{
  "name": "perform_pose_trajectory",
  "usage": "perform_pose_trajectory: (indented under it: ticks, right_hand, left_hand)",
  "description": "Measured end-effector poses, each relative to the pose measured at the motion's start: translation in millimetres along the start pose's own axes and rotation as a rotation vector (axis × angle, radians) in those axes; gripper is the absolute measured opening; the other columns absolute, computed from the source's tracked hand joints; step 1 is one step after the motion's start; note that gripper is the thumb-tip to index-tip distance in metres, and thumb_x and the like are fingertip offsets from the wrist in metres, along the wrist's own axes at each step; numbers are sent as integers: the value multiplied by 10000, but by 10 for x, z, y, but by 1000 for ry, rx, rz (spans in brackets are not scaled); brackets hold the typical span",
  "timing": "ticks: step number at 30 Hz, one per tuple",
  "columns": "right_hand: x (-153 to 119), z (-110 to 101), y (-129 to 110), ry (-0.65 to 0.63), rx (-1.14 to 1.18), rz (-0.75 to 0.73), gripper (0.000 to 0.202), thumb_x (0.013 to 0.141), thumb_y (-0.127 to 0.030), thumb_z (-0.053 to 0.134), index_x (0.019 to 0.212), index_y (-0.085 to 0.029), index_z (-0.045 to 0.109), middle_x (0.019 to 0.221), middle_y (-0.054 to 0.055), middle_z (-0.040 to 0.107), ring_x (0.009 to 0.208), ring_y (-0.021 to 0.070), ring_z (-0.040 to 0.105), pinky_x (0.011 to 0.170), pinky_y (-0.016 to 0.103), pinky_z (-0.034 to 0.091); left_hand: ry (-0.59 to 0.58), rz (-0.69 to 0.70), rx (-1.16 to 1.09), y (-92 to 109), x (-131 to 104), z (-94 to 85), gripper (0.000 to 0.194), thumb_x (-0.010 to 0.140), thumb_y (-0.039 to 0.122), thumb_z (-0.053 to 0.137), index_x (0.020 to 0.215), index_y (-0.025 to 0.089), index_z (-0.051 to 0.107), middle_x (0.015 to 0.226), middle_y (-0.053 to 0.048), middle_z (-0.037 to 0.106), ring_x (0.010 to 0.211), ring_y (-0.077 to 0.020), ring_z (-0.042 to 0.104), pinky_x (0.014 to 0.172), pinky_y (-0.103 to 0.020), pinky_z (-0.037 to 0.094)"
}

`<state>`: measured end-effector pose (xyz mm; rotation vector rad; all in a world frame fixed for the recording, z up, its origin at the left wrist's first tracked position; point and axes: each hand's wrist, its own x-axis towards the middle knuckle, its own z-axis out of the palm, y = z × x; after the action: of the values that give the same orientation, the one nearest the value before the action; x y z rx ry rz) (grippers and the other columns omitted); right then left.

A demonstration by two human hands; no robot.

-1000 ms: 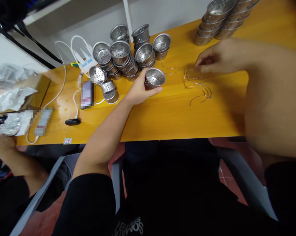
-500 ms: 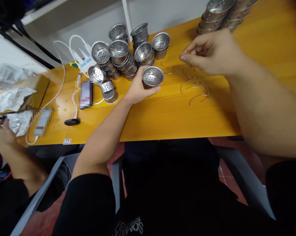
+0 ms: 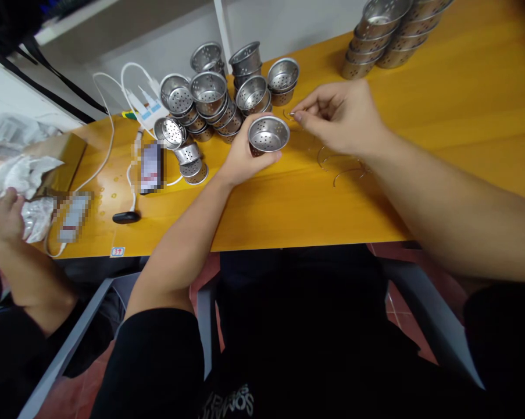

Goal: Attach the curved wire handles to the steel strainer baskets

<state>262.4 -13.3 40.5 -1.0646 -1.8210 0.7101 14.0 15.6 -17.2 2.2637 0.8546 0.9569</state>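
Note:
A perforated metal cup point(image 3: 268, 135), its mouth facing up, is held in my left hand point(image 3: 243, 152), with the thumb along its near side and the fingers behind it. Right of the cup, my right hand point(image 3: 338, 116) pinches something small and metallic at its fingertips, seemingly a thin wire. Several thin curved wires point(image 3: 348, 170) lie on the table below and beside my right hand, partly hidden by it. Behind my left hand, stacked perforated cups point(image 3: 209, 93) stand close together.
More stacked cups point(image 3: 378, 26) stand at the back right. At the left are a power strip point(image 3: 151, 110) with cables, two blurred phones, a black oval object point(image 3: 126, 217) and plastic bags point(image 3: 22, 174). Another person's hand point(image 3: 4, 218) touches the bags.
My right hand has moved left and slightly down, nearer the cup. My left hand and its cup have barely moved. At the far left, the other person's hand has shifted towards the bags.

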Motion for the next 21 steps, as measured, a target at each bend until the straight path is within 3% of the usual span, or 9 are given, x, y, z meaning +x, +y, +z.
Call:
perform_pose_trajectory:
  ticks: [6,10,13,18,21]
  right_hand:
    - [-32,43,-112,-15,72,27,559,814,-797,844,954,-272,709,826,44,615,734,223,541,811,426,566]
    - [-32,76,-125,20,118,8,564,795,-794,868,913,-276,680,816,43,611,701,219,522,791,443,554]
    - [-31,105,-116,16,136,3,548,798,-790,865,881,-287,663,839,46,645,716,236,560,794,480,562]
    - [-57,147,-111,-29,31,19,434,868,-803,747,935,-377,700,885,28,706,826,297,620,822,548,582]
    - [-63,163,-87,-27,-49,42,364,912,-781,701,970,-421,713,811,6,692,790,288,607,801,549,589]
  left_hand:
    - [16,35,6,-3,-3,50,989,897,841,577,1631,269,241,1543,-137,537,1451,-308,596,1302,-532,445]
    - [75,-22,36,-48,4,89,1105,829,876,669,1627,274,197,1483,-137,566,1437,-319,601,1300,-553,431]
    - [108,-63,38,-51,13,97,1114,767,893,725,1579,284,264,1440,-134,604,1373,-308,641,1262,-539,466]
    - [72,-70,22,-40,18,164,1135,765,917,698,1590,279,250,1465,-146,599,1376,-301,645,1239,-531,492]
    - [37,-46,-19,-75,13,229,1173,764,927,688,1609,276,201,1483,-143,569,1384,-295,641,1232,-520,504]
